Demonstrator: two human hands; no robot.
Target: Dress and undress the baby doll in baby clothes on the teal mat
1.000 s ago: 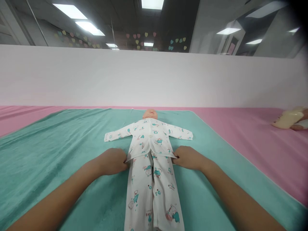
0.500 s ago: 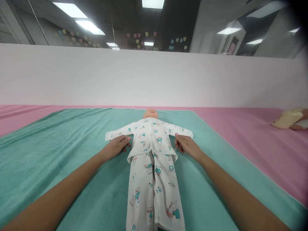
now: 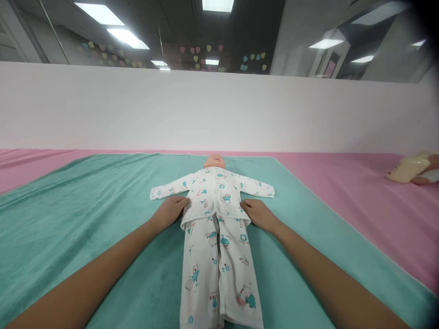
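Note:
A baby doll (image 3: 215, 161) lies on its back, only the lower part of its head showing above the collar. It wears a white printed baby shirt (image 3: 215, 192), with both sleeves spread sideways. White pants (image 3: 219, 269) with the same print cover the legs, and the shirt's hem overlaps their waist. My left hand (image 3: 170, 211) is closed on the shirt's left side edge, below the sleeve. Opposite it, my right hand (image 3: 259, 214) pinches the right side edge. The fingertips of both hands are partly hidden.
A teal blanket (image 3: 113, 219) lies under the doll, over a pink sheet (image 3: 360, 196). At the far right, a hand (image 3: 432, 169) touches a pale yellow bottle-like object (image 3: 408, 169). A white wall panel (image 3: 206, 109) with glass above stands behind.
Both my hands have moved inward and slightly down from beside the sleeves onto the shirt's sides. Their fingers have closed on the fabric, drawing the right hem slightly inward.

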